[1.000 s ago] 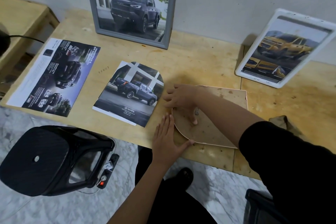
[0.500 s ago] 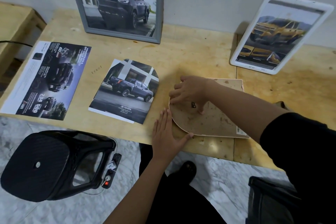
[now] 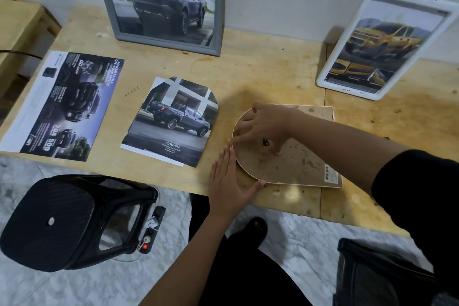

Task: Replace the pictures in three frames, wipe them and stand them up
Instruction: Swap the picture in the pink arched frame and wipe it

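An arch-topped frame lies face down on the wooden table (image 3: 260, 74), its brown backing board (image 3: 293, 166) up. My left hand (image 3: 227, 181) lies flat with straight fingers against the frame's rounded left edge. My right hand (image 3: 265, 126) rests on the backing, fingertips pressing at the curved rim near a small black clip (image 3: 265, 142). A truck picture cut to an arch shape (image 3: 171, 120) lies loose to the left. A grey frame (image 3: 166, 2) and a white frame (image 3: 382, 42) stand leaning on the wall, each with a truck picture.
A brochure sheet (image 3: 62, 104) lies at the table's left end. Several tiny pins (image 3: 131, 92) lie between it and the arch picture. A black plastic stool (image 3: 74, 218) and a power strip (image 3: 151, 231) are on the marble floor at the left.
My right hand's fingers have slid from the middle of the backing toward its curved left rim. The left hand stays flat against the frame's edge.
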`<state>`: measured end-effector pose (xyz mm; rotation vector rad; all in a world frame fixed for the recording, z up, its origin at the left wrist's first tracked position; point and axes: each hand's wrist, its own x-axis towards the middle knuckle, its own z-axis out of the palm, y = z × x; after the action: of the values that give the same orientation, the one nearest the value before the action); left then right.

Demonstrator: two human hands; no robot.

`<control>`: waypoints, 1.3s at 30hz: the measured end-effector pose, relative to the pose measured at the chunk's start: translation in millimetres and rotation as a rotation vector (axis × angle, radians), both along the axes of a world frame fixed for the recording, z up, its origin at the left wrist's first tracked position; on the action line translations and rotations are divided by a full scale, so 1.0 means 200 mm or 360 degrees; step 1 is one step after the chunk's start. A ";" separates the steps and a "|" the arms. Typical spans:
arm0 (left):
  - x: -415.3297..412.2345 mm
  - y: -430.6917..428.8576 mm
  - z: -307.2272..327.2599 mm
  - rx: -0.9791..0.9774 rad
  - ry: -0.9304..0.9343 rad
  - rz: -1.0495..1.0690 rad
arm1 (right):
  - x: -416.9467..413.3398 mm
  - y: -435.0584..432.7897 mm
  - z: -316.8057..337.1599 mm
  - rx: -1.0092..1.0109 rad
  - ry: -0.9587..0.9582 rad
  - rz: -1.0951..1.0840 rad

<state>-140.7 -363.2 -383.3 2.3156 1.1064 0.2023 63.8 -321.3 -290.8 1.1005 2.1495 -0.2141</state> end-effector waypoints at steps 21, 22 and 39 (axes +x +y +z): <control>0.01 -0.01 -0.01 0.0016 -0.0040 0.0032 | -0.05 0.04 -0.01 0.0054 0.0000 0.0036; 0.01 -0.01 -0.01 0.0019 -0.0038 0.0035 | -0.05 0.05 0.00 0.0059 -0.0010 0.0054; 0.02 -0.01 -0.01 0.0026 -0.0005 0.0045 | -0.06 0.19 0.04 -0.0349 0.0084 -0.0452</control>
<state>-136.6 -364.5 -385.1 2.3144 1.1403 0.2265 52.0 -284.2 -283.1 1.2772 1.9526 -0.6002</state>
